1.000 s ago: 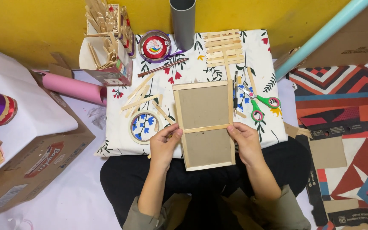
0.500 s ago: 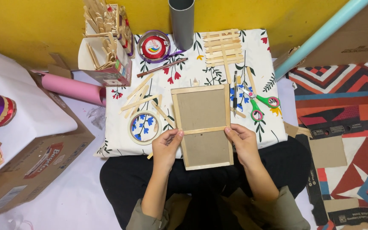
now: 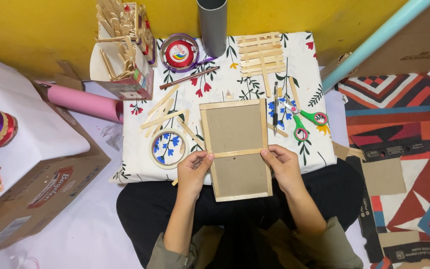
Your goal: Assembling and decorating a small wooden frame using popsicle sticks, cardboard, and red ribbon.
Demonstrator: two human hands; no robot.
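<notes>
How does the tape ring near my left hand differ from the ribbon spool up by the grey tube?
The tape ring is pale beige with an open centre that shows the floral cloth; the ribbon spool has a red, filled centre and purple ribbon around it. The tape ring lies near the left hand; the spool sits at the far edge beside the grey tube. Both are round and lie flat.

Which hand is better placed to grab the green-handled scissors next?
Right, probably. The right hand pinches the cardboard panel's edge just below the green-handled scissors; the left hand sits across the panel.
</notes>
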